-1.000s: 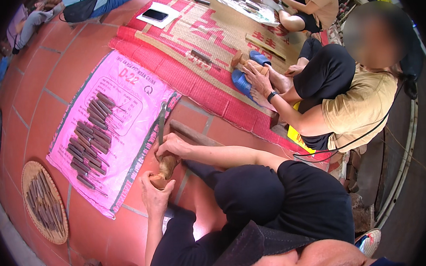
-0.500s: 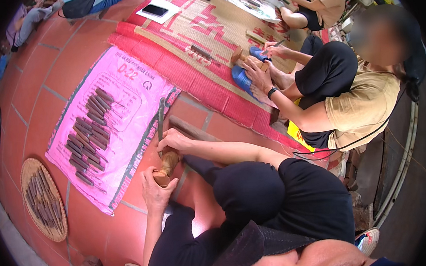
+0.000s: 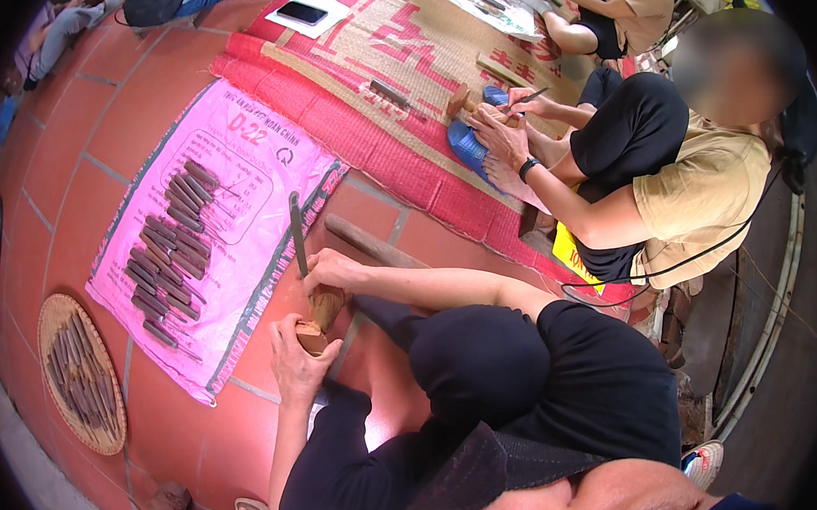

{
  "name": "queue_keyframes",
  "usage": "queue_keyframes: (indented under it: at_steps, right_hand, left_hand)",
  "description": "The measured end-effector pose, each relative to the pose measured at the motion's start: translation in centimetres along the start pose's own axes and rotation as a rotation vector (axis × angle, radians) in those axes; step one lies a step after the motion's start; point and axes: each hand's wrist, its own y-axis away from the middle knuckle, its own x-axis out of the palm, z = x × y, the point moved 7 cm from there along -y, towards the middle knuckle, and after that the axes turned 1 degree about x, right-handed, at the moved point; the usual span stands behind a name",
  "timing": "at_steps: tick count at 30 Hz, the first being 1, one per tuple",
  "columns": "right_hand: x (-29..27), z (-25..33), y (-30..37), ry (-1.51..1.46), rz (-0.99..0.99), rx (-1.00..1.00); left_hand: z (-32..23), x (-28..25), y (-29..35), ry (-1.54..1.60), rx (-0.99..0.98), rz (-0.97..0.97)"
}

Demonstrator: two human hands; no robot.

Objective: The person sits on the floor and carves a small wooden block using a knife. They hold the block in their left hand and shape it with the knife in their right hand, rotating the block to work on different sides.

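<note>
My left hand (image 3: 295,365) grips the near end of a small carved wooden piece (image 3: 312,338), low above the tiles between my knees. Its pale cut end faces me, and its far part is rounded. At that far side my right hand (image 3: 330,270) is closed round a long, narrow dark carving chisel (image 3: 298,232), whose shaft sticks up past my fist. The chisel's lower end is hidden by my fingers, so I cannot tell whether it touches the wood. Several dark-handled carving chisels (image 3: 167,258) lie on a pink sack (image 3: 221,349) beyond my hands.
A round woven tray (image 3: 45,318) of more tools lies at the left. A wooden bar (image 3: 370,242) rests on the tiles past my right hand. On the right, a co-worker (image 3: 698,192) carves wood beside a red-edged mat (image 3: 353,136). A phone (image 3: 302,13) lies farther back.
The chisel's upper end has swung left and stands more upright. The wooden piece has turned slightly in my left hand, showing more of its cut end.
</note>
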Motion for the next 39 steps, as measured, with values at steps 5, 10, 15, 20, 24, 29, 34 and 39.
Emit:
queue_keyframes:
  at_steps: [5, 10, 15, 20, 24, 29, 34, 39]
  right_hand:
    - [-0.3, -0.1, -0.6, 0.075, 0.029, -0.1]
    - [-1.3, 0.3, 0.2, 0.039, -0.044, 0.089]
    - [-0.3, -0.6, -0.6, 0.038, 0.066, -0.031]
    - [-1.3, 0.7, -0.5, -0.1, 0.014, -0.004]
    - [-1.5, 1.2, 0.0, -0.163, 0.052, -0.067]
    - [-2.0, 6.4, 2.6, -0.178, -0.032, -0.448]
    - [-1.3, 6.4, 2.6, -0.287, 0.069, -0.371]
    - [-2.2, 5.5, 2.3, -0.226, 0.018, -0.355]
  left_hand:
    - [-0.3, 0.1, -0.2, -0.02, 0.019, 0.013]
    - [-0.4, 0.1, -0.3, -0.03, 0.049, 0.029]
    - [-0.4, 0.0, -0.2, -0.002, 0.014, 0.019]
    - [0.1, -0.3, -0.3, 0.002, -0.026, 0.027]
    - [0.3, -0.5, -0.2, 0.074, -0.096, 0.007]
    - [0.7, -0.9, -0.1, 0.147, -0.14, -0.058]
    - [1.3, -1.0, 0.0, 0.152, -0.181, -0.057]
    - [1.4, -1.1, 0.1, 0.139, -0.144, -0.071]
